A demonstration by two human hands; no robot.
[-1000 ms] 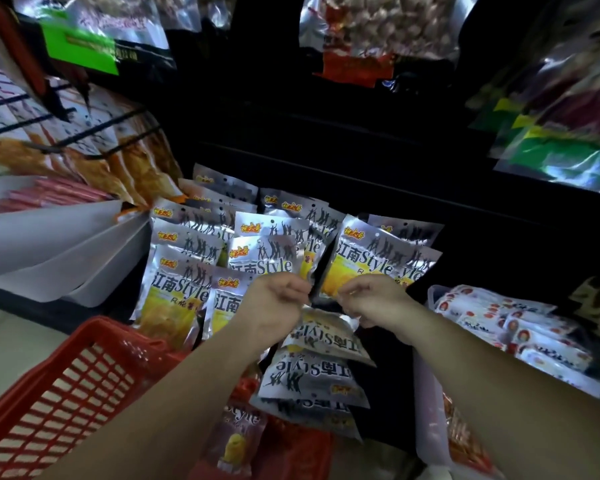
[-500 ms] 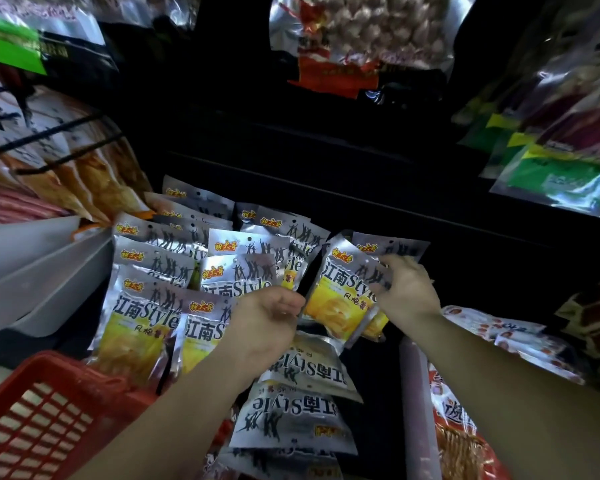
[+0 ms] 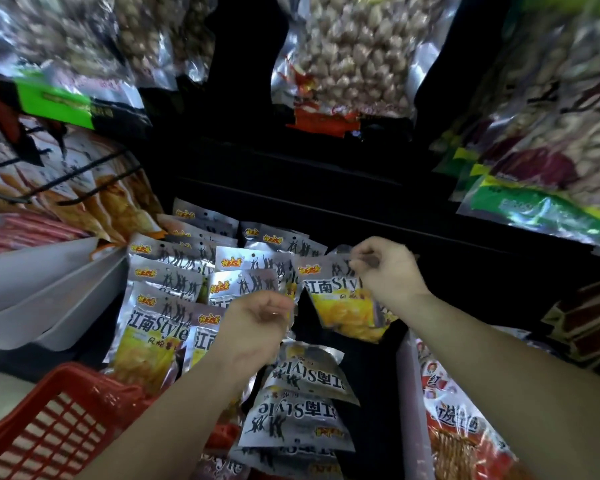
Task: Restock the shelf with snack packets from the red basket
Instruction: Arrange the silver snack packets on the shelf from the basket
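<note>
A single wide-angle camera is riding on the person's head, looking forward and down into the dark shelf (image 3: pixel 430 233). It is sitting close: both forearms are entering from the bottom edge, and the left hand (image 3: pixel 253 327), gripping upside-down packets (image 3: pixel 302 393), and the right hand (image 3: pixel 385 268), pinching an upright packet (image 3: pixel 340 303), are falling near mid-frame. The red basket (image 3: pixel 49 427) is filling the lower left corner, while hanging bags (image 3: pixel 354 57) are bowing along the upper edges.

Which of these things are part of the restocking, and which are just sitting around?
In the job:
right hand, pinching a packet
left hand, holding a stack
hung packets
basket
shelf

Just there:
nut bags
green bags
white trays
red packs
</note>
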